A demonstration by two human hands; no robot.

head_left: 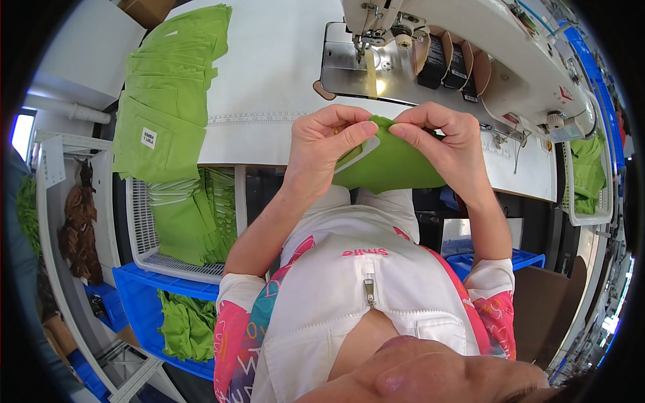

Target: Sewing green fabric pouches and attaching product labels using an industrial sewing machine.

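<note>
Both my hands hold a green fabric piece (393, 164) in front of the sewing machine, just off the table's front edge. My left hand (330, 138) pinches its top edge between thumb and fingers, with a pale strip showing beside the thumb. Close by, my right hand (443, 138) pinches the same edge a little to the right. The cloth hangs down from both pinches over my lap. Beyond my hands stands the white sewing machine (524, 67), its needle area (363, 50) above a shiny metal plate (339, 70).
Stacked green fabric pieces (158, 101) overhang the table's left edge. Below are a white basket (138, 221) and a blue crate (144, 302) with more green cloth. Another white basket (591, 218) stands at right. Black boxes (433, 64) sit by the machine; a ruler strip (252, 117) runs along the table.
</note>
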